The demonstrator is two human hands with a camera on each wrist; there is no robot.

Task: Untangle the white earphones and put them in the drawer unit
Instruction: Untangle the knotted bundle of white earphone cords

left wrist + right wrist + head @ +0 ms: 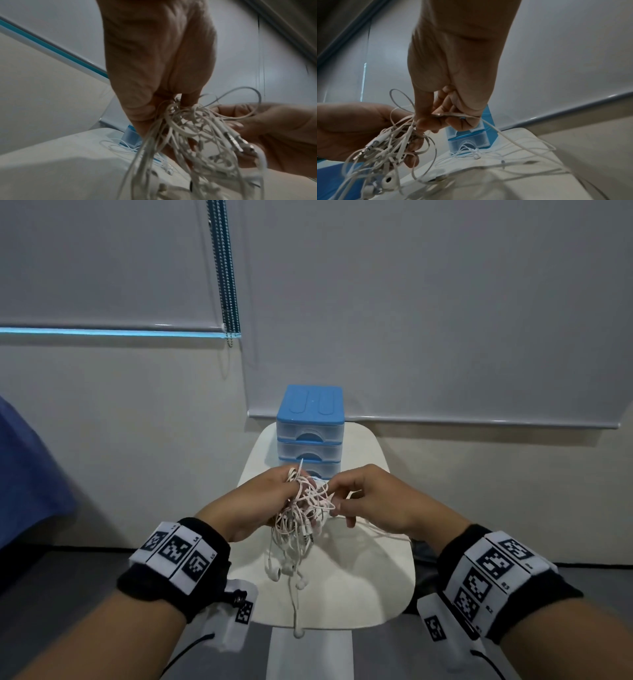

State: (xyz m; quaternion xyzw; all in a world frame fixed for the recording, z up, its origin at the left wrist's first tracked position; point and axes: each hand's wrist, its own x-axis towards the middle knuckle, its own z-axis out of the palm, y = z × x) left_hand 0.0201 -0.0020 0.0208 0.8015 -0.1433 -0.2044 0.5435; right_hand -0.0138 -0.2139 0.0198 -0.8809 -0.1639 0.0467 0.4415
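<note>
A tangled bundle of white earphones [305,508] hangs between my hands above the small white table [370,594]. My left hand [260,501] grips the top of the tangle [188,128], with buds and plugs dangling below it [385,148]. My right hand [359,494] pinches one cable [453,115] at the bundle's right side, and that cable trails off to the right over the table. The blue drawer unit [310,433] with its clear drawers stands at the table's far end, all drawers closed. A loose earphone cable [471,152] lies on the table in front of it.
A pale wall and grey roller blinds [445,302] stand behind the table, with a bead chain [227,268] hanging at the left. A blue cloth surface [24,474] shows at the far left. Dark floor surrounds the table.
</note>
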